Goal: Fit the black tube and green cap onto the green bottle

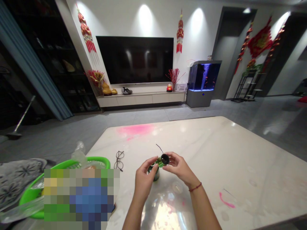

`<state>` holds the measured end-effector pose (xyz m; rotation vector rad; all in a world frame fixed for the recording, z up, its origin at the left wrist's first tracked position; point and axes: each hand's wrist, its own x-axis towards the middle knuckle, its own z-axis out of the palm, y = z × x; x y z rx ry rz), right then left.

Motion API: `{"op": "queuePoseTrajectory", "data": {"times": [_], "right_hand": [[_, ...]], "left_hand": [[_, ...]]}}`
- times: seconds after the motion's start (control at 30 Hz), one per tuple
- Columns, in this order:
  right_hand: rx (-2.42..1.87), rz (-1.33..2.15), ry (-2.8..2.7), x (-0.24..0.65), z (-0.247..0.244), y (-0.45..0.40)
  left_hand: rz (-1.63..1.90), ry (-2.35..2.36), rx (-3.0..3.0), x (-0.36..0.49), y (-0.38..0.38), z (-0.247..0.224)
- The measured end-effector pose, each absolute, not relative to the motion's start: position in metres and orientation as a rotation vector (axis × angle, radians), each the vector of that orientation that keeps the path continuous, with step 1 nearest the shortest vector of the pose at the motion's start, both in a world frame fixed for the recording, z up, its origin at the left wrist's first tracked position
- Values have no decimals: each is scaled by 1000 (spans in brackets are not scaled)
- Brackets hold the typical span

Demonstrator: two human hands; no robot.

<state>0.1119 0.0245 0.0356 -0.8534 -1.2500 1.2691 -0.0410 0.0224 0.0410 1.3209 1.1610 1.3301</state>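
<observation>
Both hands hold a small green object with round, hollow black ends over the table, and it looks like toy binoculars (160, 162). My left hand (146, 168) pinches its left side between thumb and fingers. On the other side, the fingers of my right hand (178, 164) grip it close to the open black ring. A darker green tube part shows below my left fingers. Behind the object, a thin dark strand (159, 148) sticks up. Part of the object is hidden by the fingers.
Left of my hands, eyeglasses (119, 160) lie on the white table (192, 137). A green basket (28, 195) with plastic bags stands at the left, partly pixelated. Pink stains (135, 129) mark the tabletop. Beyond are a television (136, 60) and a fish tank (203, 80).
</observation>
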Motion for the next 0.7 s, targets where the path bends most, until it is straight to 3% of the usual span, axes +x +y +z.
{"op": "queuePoseTrajectory", "data": {"times": [0.33, 0.7], "right_hand": [[-852, 1223, -1311, 112, 40, 22], [-1182, 1082, -1545, 132, 29, 24]], "left_hand": [[1209, 999, 990, -40, 16, 52], [955, 864, 800, -25, 11, 36]]}}
